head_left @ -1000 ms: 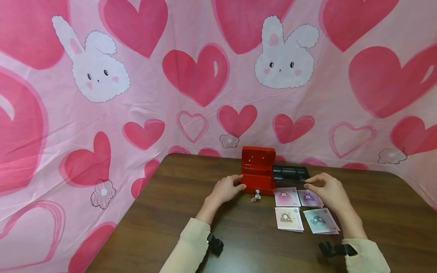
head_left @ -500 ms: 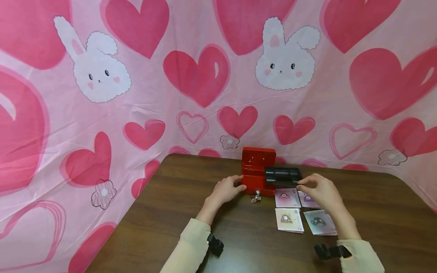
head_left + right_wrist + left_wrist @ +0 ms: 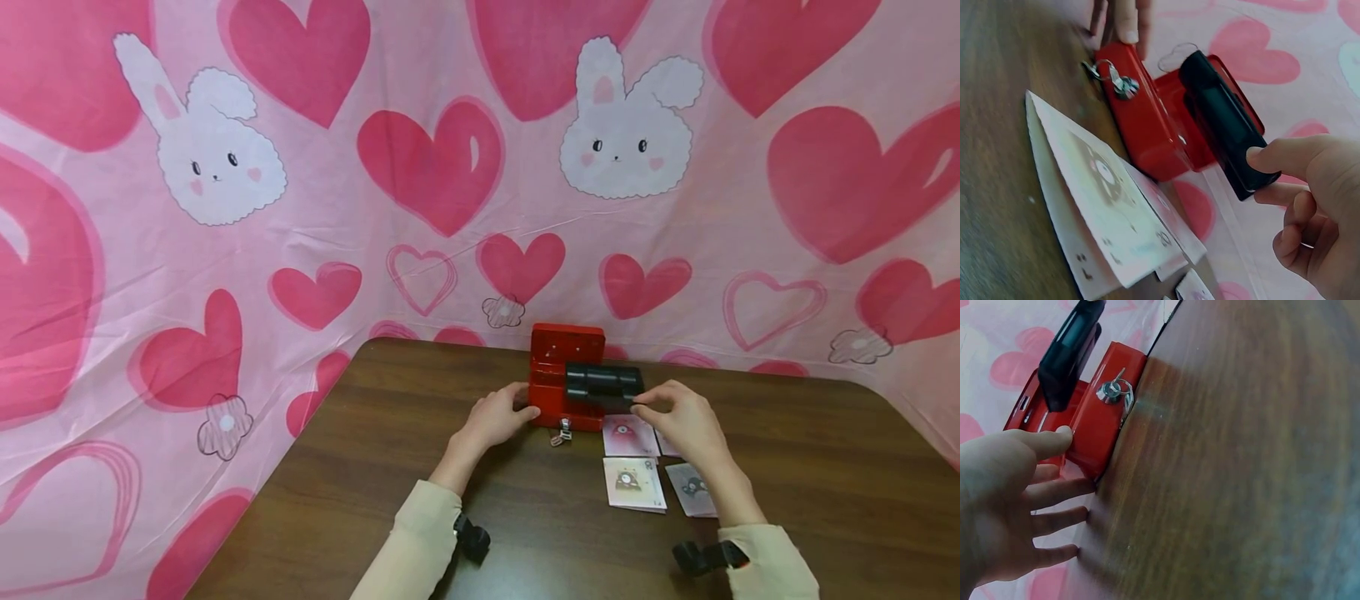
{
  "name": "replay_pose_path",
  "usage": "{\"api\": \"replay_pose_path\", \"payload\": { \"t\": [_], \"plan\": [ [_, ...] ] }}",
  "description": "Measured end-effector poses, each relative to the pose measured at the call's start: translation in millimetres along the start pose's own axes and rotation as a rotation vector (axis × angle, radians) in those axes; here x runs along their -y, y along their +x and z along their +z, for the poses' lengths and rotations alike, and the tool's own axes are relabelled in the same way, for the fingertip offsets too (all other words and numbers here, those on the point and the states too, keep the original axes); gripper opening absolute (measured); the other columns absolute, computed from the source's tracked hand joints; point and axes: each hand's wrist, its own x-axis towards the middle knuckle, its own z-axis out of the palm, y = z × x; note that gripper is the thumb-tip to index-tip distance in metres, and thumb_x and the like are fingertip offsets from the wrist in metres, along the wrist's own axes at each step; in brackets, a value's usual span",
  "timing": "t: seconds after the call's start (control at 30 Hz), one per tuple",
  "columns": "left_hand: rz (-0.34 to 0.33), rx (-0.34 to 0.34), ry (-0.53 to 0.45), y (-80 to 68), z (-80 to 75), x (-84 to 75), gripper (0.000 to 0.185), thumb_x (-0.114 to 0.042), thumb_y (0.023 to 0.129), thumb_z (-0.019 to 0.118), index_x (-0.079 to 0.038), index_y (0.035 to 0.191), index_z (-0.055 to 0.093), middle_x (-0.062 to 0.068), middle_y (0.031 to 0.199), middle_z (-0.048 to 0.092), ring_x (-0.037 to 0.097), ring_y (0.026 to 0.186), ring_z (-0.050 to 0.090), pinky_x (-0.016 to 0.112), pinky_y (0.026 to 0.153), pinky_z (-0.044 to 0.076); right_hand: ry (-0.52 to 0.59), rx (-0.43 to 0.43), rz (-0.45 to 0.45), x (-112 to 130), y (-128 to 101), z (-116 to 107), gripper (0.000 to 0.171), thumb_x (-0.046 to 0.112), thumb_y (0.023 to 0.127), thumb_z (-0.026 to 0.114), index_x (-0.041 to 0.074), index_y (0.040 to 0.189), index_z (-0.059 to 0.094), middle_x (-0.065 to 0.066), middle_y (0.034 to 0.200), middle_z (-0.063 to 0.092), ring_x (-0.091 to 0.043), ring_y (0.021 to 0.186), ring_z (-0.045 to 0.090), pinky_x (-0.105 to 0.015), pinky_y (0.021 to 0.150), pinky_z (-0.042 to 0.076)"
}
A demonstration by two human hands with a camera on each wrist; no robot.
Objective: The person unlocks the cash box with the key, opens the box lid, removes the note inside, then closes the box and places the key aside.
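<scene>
An open red cash box (image 3: pixel 550 398) stands near the table's back edge, lid raised, with keys (image 3: pixel 1124 394) hanging at its front lock. My left hand (image 3: pixel 495 417) holds the box's left end, thumb over the rim and fingers spread along the side. Between thumb and fingers of my right hand (image 3: pixel 686 421), the right end of a black coin tray (image 3: pixel 603 385) is pinched. Its left part hangs above the box, tilted in the right wrist view (image 3: pixel 1225 128). The box's inside is partly hidden by the tray.
Folded play banknotes lie in front and to the right of the box: a pink one (image 3: pixel 628 435), a yellowish one (image 3: pixel 633 483) and a greenish one (image 3: pixel 688 490), partly behind my right forearm. A pink heart-patterned cloth (image 3: pixel 420 275) hangs behind the wooden table (image 3: pixel 360 467).
My right hand has moved left with the black coin tray, from beside the cash box to partly over it. The left hand has stayed on the box.
</scene>
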Motion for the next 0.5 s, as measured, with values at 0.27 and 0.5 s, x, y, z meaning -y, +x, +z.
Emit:
{"api": "replay_pose_path", "payload": {
  "t": [0.27, 0.5],
  "plan": [
    [-0.015, 0.015, 0.034, 1.2, 1.0, -0.5, 0.053, -0.043, 0.096, 0.061, -0.015, 0.141, 0.057, 0.004, 0.134, 0.065, 0.026, 0.125, 0.059, 0.056, 0.11, 0.037, 0.005, -0.029, -0.011, 10.1, -0.7, 11.5, 0.015, 0.019, 0.085, 0.076, 0.009, 0.096, 0.079, -0.009, 0.098, 0.07, -0.031, 0.093, 0.065, -0.042, 0.076, 0.049],
    [-0.019, 0.014, 0.015, 0.4, -0.1, 0.1, 0.053, -0.044, 0.096, 0.061, -0.015, 0.14, 0.057, 0.005, 0.134, 0.065, 0.027, 0.124, 0.059, 0.056, 0.108, 0.039, 0.043, -0.037, -0.021, 17.3, 1.2, 25.4, 0.011, 0.017, 0.083, 0.078, 0.011, 0.092, 0.08, -0.007, 0.094, 0.07, -0.024, 0.085, 0.063, -0.037, 0.072, 0.047]
  ]
}}
